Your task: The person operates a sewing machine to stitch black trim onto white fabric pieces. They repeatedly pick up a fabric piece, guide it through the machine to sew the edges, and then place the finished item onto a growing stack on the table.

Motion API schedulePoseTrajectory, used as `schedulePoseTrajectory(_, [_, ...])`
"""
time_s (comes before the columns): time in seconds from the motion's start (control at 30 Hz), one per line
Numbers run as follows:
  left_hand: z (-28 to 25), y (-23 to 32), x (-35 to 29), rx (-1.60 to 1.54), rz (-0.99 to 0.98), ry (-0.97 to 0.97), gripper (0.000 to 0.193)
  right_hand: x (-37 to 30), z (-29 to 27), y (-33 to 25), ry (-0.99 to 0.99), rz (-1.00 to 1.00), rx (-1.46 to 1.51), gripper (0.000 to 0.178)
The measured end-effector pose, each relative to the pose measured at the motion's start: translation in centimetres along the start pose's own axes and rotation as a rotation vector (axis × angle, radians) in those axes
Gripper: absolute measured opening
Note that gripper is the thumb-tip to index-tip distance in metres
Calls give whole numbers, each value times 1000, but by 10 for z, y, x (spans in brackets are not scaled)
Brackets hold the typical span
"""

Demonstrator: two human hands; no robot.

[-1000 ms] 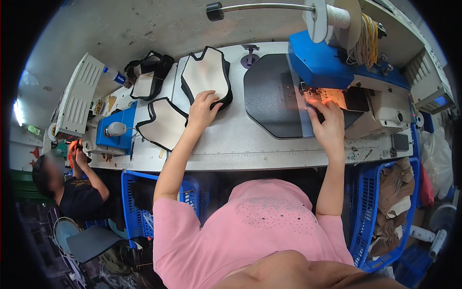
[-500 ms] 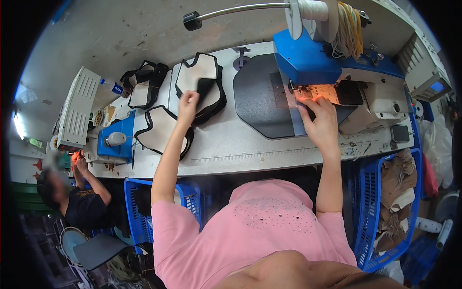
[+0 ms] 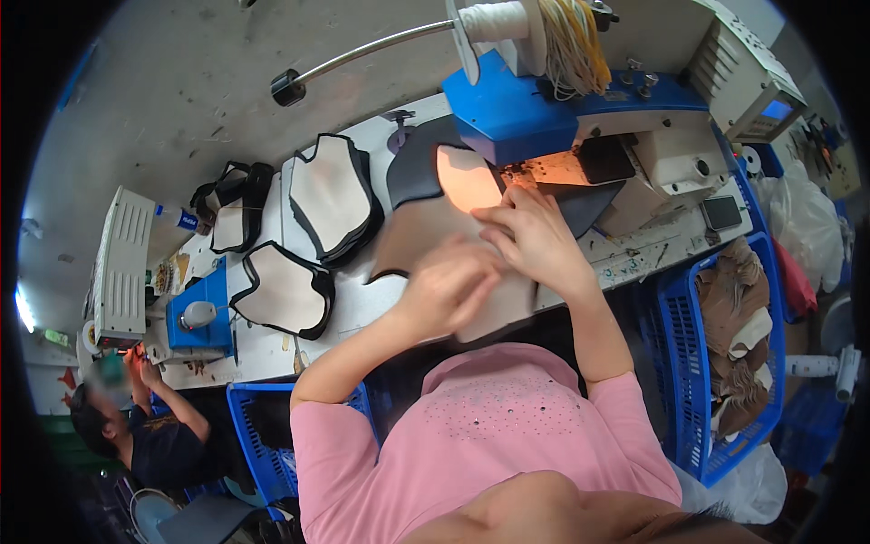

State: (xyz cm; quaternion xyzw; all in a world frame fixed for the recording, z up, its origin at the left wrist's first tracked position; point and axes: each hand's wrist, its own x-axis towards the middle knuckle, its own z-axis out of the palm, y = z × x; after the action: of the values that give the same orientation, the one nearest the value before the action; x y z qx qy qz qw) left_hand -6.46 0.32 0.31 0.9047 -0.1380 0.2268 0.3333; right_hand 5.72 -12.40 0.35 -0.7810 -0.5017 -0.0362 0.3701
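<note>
A cream fabric panel with black edging (image 3: 412, 234) lies across the dark plate of a blue sewing machine (image 3: 512, 109), its upper part lit orange by the work light. My right hand (image 3: 535, 240) is beside the lit sewing area, fingers bent and pressed together on the panel's edge. Over the panel's near part is my left hand (image 3: 450, 283), smeared by motion, so its fingers cannot be read clearly. On the left, a stack of similar panels (image 3: 331, 195) and another panel (image 3: 283, 288) lie on the white table (image 3: 376, 295).
More black-trimmed pieces (image 3: 237, 213) and a bottle (image 3: 177, 218) stand farther left. A blue basket of brown fabric (image 3: 770, 363) is at my right, another blue basket (image 3: 249, 426) at my left. A co-worker (image 3: 159, 408) sits at far left. A thread spool (image 3: 494, 20) hangs above.
My left hand has moved from the panel stack to near my right hand. A cream panel now lies at the machine. The whole view has shifted and tilted.
</note>
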Motion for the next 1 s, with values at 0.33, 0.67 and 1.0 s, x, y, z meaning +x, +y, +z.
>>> schedulePoseTrajectory(0.33, [26,-2,26,714,-70,-44,50,-13,-22,1,-63,322,174,18])
schedulePoseTrajectory(0.67, [30,-5,29,693,-28,-92,53,-5,8,19,190,242,-64,24])
schedulePoseTrajectory(1.0, [23,-10,45,733,0,-126,39,6,11,28,131,261,10,24])
